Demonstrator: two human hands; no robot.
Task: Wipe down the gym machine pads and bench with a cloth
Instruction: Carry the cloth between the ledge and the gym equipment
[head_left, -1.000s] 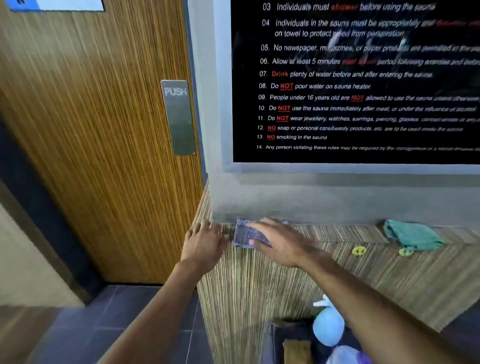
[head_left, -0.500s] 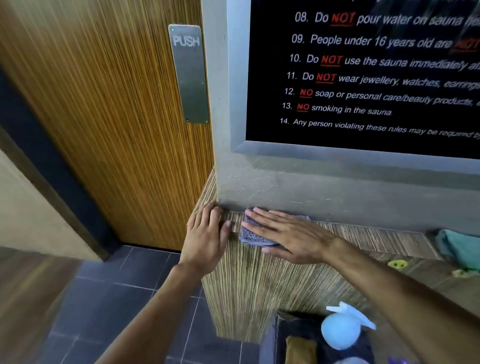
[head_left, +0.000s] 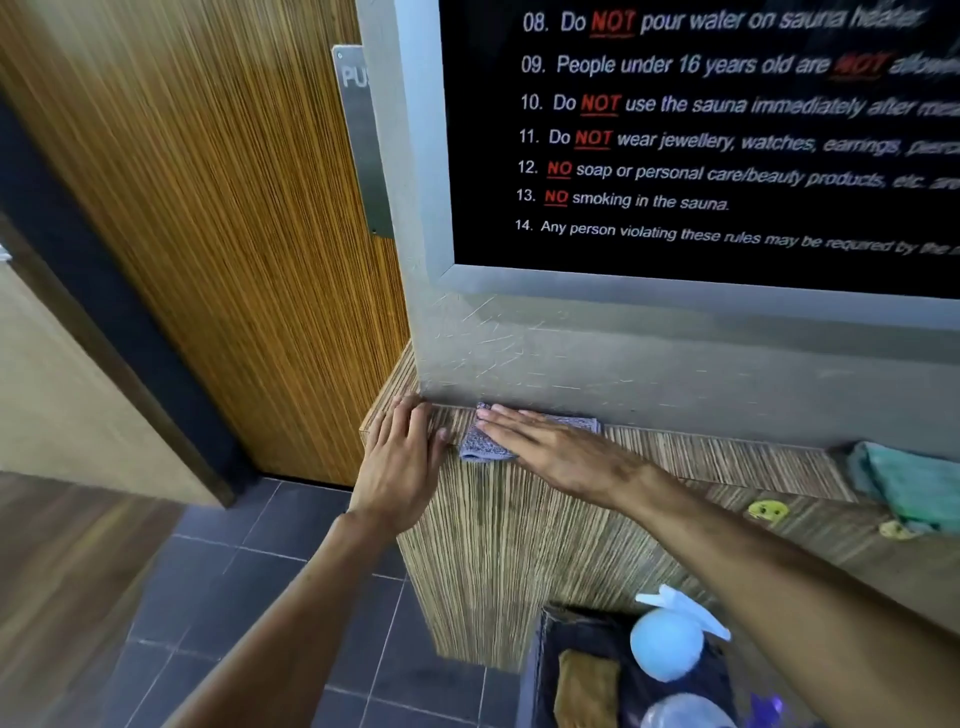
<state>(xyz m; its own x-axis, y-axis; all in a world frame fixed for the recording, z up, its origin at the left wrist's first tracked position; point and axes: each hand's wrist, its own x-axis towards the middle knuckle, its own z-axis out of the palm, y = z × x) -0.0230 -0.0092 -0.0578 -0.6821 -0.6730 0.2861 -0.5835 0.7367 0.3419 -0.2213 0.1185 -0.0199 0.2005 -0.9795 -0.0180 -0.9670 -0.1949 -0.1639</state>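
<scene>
grey wall (head_left: 675, 374) blocks behind, ledge (head_left: 727, 457) rightward open

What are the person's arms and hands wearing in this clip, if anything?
Nothing that shows. The left hand and right hand are bare, with no gloves, and no rings are visible on the fingers. Both forearms are uncovered right to the bottom edge of the head view, so no sleeve appears. The visible sides of the wrists carry no watch or band.

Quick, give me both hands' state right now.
Left hand: open, resting flat on the ledge corner, holding nothing.
Right hand: open, straight fingers pressing the grey cloth onto the ledge.
</scene>
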